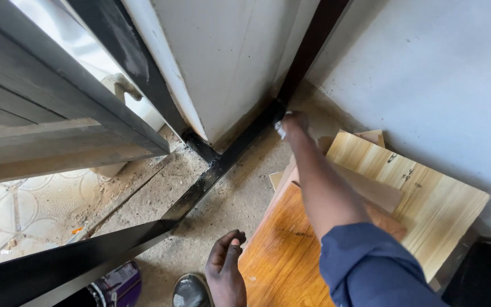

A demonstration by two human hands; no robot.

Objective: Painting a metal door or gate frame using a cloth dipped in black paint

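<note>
My right hand (295, 124) reaches forward, closed on a small pale object (280, 129), likely a rag or brush, pressed against the black metal door frame (240, 149) low at the corner where it meets the wall. My left hand (227, 267) hangs near the bottom of the view with fingers loosely curled and nothing in it, above the rough concrete floor (228, 204). A blue sleeve (370, 270) covers my right upper arm.
Wooden boards (427, 199) lie stacked on the floor at the right against a white wall (427, 74). A grey door leaf (41, 102) stands open at the left. A paint can (117, 284) and my shoe (191, 291) sit at the bottom. Patterned tiles (24, 210) lie beyond.
</note>
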